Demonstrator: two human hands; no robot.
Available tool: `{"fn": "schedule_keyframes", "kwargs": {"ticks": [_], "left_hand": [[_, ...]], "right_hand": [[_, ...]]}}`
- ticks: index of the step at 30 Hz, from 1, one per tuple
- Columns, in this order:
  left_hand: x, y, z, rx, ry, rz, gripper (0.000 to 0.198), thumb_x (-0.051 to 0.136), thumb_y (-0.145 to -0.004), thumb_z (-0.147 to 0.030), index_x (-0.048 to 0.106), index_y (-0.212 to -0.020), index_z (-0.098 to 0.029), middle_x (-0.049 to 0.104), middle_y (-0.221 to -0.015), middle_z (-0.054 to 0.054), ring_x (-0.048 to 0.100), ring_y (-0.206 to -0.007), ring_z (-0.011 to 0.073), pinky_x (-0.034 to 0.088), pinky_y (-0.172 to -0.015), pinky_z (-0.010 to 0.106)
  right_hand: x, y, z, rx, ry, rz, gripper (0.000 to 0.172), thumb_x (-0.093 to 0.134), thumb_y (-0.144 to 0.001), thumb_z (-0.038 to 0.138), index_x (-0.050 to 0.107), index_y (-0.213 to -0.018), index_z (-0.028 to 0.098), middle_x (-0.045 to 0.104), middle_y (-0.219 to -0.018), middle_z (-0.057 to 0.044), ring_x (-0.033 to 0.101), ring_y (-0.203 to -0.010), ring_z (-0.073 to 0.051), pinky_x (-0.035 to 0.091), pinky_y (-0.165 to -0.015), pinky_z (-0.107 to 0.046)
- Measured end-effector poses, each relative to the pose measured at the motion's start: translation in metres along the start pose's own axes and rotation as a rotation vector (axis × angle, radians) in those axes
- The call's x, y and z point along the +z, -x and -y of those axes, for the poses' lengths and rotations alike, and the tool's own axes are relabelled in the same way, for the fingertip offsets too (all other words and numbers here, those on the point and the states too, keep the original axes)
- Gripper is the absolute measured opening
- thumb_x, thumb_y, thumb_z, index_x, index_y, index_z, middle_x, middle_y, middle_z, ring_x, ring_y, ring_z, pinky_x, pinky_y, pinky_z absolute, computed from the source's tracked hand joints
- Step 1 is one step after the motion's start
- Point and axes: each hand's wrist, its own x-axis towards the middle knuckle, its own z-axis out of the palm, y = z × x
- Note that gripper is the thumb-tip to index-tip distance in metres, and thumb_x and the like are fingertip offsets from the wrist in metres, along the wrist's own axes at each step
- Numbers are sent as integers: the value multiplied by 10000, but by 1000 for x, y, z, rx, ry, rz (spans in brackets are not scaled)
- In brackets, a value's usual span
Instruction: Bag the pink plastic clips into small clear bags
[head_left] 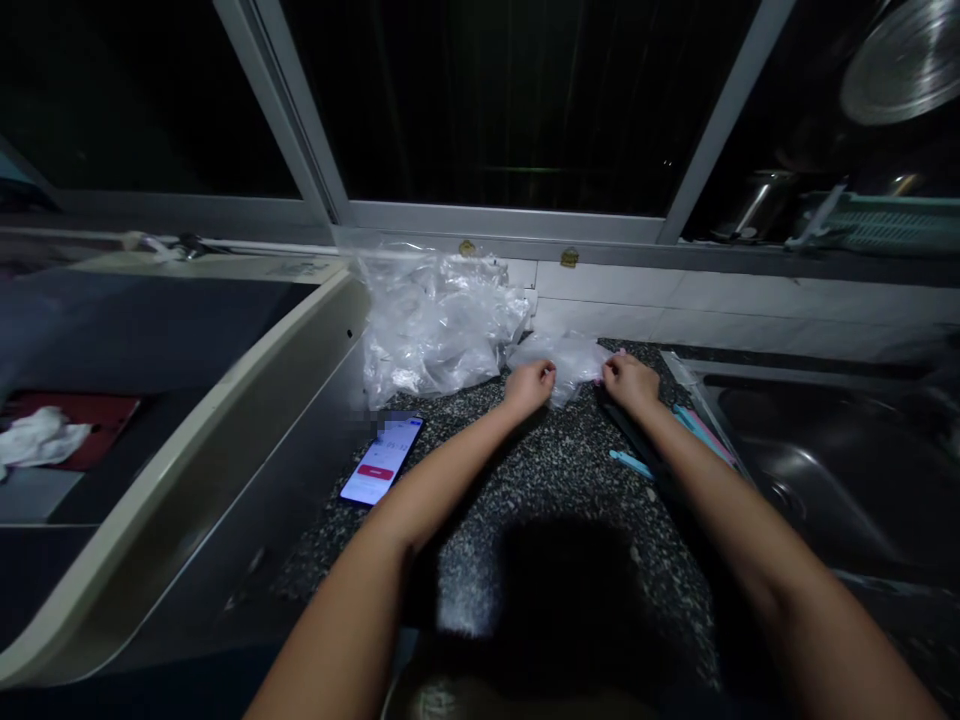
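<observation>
A clear plastic bag (571,357) stretches between my two hands above the speckled dark countertop (536,480). At its left side, my left hand (529,388) pinches the edge with curled fingers. My right hand (631,385) closes on the opposite side, where a small bit of pink shows by the fingertips; what that bit is I cannot make out. To the left of the bag lies a large heap of crumpled clear plastic bags (442,325) against the wall.
A lit phone (384,460) rests by my left forearm. Thin light-blue plastic pieces (631,463) lie near my right forearm. On the right is a steel sink (825,440). A pale-rimmed appliance (247,370) borders the left, and a window frame (510,220) runs behind.
</observation>
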Motion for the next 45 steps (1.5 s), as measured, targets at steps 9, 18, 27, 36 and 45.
{"fn": "schedule_keyframes", "kwargs": {"ticks": [9,18,27,36,45], "left_hand": [[-58,1,45,-139,-124,-148,239,455,-815,-291,624,-959,-201,666,-807,38,598,-759,168,403,-653,241],[-53,-15,59,61,-132,-265,325,446,-802,-177,552,-1107,-147,585,-976,82,562,-859,159,434,-789,267],[-52,-13,56,215,-322,-346,427,423,-838,-259,448,-1259,-190,528,-924,71,516,-865,178,408,-714,264],[-54,31,22,707,-617,-106,311,341,-892,-237,559,-1113,-252,533,-857,68,477,-822,176,324,-689,295],[-27,132,13,935,-615,140,258,345,-888,-185,589,-809,-157,531,-740,59,474,-741,162,321,-667,299]], "right_hand": [[-10,-41,106,-219,-104,-16,285,441,-837,333,582,-1043,194,620,-1008,-75,568,-880,-200,387,-669,-266],[1,-66,163,-262,-26,-68,250,396,-853,202,579,-1015,146,557,-1032,-131,513,-915,-220,343,-707,-303],[-23,-38,120,-369,-97,-303,219,425,-834,245,625,-866,161,579,-923,-97,470,-836,-202,267,-666,-297],[-48,56,67,-635,-12,-371,243,406,-860,254,632,-830,171,599,-847,-75,419,-755,-180,221,-653,-309],[-44,164,37,-746,-125,-321,183,457,-837,213,617,-764,163,586,-776,-54,396,-715,-158,245,-638,-298]]}}
